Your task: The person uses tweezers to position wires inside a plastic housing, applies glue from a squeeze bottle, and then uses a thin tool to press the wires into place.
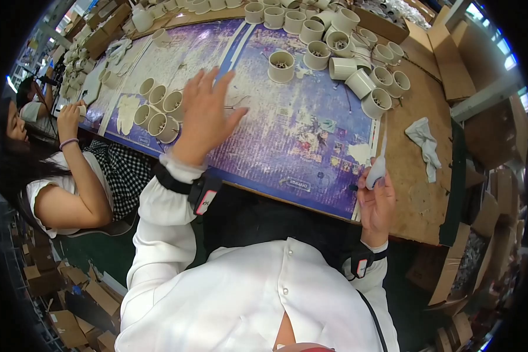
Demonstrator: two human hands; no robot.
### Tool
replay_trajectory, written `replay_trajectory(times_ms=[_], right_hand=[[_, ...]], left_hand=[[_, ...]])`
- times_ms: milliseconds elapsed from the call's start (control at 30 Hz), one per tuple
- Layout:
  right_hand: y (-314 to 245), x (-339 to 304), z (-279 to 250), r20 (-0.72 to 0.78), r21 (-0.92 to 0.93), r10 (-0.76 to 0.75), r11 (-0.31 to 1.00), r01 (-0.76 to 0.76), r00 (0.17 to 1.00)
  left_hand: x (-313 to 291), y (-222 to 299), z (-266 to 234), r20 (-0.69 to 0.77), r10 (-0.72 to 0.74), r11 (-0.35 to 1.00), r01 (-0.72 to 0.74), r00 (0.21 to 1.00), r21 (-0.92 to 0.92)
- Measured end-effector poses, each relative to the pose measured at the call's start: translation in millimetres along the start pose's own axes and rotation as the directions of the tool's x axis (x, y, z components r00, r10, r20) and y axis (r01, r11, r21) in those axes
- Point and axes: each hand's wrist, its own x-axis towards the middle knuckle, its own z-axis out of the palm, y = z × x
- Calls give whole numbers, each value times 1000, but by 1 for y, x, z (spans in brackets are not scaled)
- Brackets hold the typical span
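Note:
My left hand (204, 114) is spread above the table, fingers apart and nothing in them. Just to its left stands a small cluster of cream cylindrical cups (164, 128), with small parts inside and thin wires; the hand partly covers the nearest of them. At the table's front right, my right hand (378, 202) is closed round a white squeeze bottle (376, 172), whose long thin nozzle points up and away. A single cream cup (281, 67) stands apart, farther off between my hands.
Many cream cups (317, 56) crowd the far right, some tipped over. A white cloth (425, 146) lies on bare wood at the right. The worn purple table covering (276, 158) reaches the front edge. A co-worker (70, 182) sits at the left, hands on a cup. Cardboard boxes (466, 264) stand around.

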Motion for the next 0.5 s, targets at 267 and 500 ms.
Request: replay_trajectory(times_ms=[267,500], right_hand=[[-2,-4,-2,32,-113,-1,994,5,999],[-8,-10,-12,31,-401,-196,896,192,980]], left_hand=[[70,50,55,-58,137,964,-146,989,-221],[75,38,70,40,179,980,-175,983,-93]])
